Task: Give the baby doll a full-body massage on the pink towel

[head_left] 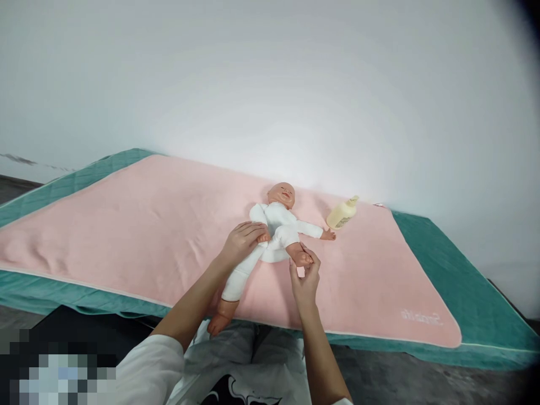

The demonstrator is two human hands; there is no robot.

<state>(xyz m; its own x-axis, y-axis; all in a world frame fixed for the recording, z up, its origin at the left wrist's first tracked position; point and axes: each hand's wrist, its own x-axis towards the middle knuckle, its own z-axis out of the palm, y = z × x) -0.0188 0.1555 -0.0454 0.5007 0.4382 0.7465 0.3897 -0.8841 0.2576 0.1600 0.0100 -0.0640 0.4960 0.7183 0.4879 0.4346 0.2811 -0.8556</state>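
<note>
A baby doll (275, 215) in a white cloth outfit lies on its back on a pink mat (126, 225), head towards the wall. My left hand (242, 243) is closed around the doll's small hand, near its belly. With thumb and fingers, my right hand (307, 281) grips the doll's foot (300, 257) on the bent, raised leg. The other leg stretches towards me, and its bare foot (223, 318) reaches past the mat's front edge. One doll arm (312, 229) lies out to the right.
A pale yellow pump bottle (341, 214) stands tilted-looking on the mat, close to the doll's outstretched hand. Beneath the mat lies a green quilted cover (439, 259) on a bed-like surface. A white wall (270, 84) rises behind it.
</note>
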